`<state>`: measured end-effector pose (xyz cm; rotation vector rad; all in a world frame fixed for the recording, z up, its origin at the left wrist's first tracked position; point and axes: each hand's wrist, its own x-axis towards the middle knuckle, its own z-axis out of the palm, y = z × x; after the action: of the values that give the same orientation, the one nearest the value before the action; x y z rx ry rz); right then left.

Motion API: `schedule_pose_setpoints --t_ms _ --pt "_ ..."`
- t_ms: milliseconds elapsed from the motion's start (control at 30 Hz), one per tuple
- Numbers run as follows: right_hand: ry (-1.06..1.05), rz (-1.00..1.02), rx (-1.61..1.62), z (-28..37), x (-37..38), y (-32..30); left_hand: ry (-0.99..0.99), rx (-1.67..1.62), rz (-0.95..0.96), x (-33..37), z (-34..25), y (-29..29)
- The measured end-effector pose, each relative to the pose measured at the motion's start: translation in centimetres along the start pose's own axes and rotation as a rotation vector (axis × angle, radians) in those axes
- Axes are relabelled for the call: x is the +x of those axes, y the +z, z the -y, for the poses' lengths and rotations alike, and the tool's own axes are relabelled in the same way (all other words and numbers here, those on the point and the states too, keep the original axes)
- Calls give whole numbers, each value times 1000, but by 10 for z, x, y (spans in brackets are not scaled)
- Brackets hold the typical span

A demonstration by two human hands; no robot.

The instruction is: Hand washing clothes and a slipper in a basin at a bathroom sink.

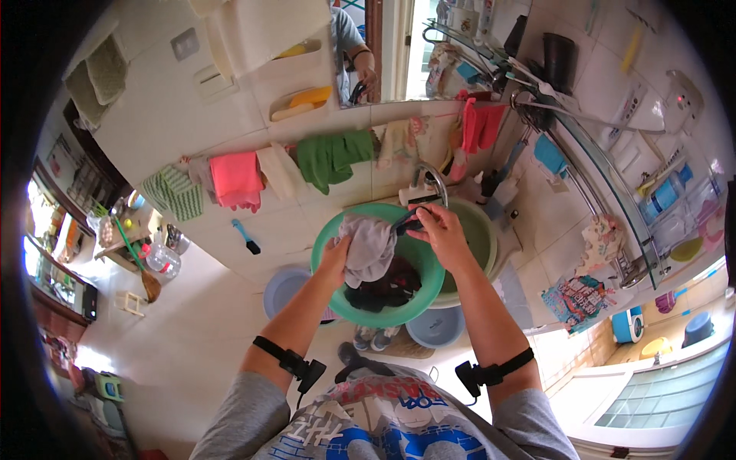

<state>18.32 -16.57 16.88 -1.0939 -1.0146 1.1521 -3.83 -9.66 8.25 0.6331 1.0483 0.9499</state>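
Observation:
Over a green basin [429, 270] I hold up a light grey cloth garment [368, 249] with a dark edge. My left hand [334, 257] is closed on the grey side of it. My right hand [442, 236] pinches the dark edge [407, 222] between thumb and fingers, to the right of the grey part. Dark wet clothes [397, 285] lie in the bottom of the basin, partly hidden by the garment. Just beyond my right hand rises a curved metal faucet [439, 181].
The basin sits over a pale green sink [477, 244]. Blue basins [282, 295] [437, 330] stand lower down. Cloths, including a green towel [330, 157] and a pink one [236, 178], hang along the tiled wall. A glass shelf [606, 165] juts out at the right.

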Motion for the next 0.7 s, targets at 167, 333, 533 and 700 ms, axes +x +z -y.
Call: schedule_pose_setpoints --t_ms 167,333,533,700 --pt "-76 -24 171 37 -4 12 -58 -74 38 10 11 -1" --pt "-154 -64 105 90 4 10 -1 214 -130 32 37 -42" --pt "-105 -93 -50 60 14 0 44 154 -103 19 30 -29" --pt "-165 79 -350 -24 16 2 77 -7 -26 -16 1 15"
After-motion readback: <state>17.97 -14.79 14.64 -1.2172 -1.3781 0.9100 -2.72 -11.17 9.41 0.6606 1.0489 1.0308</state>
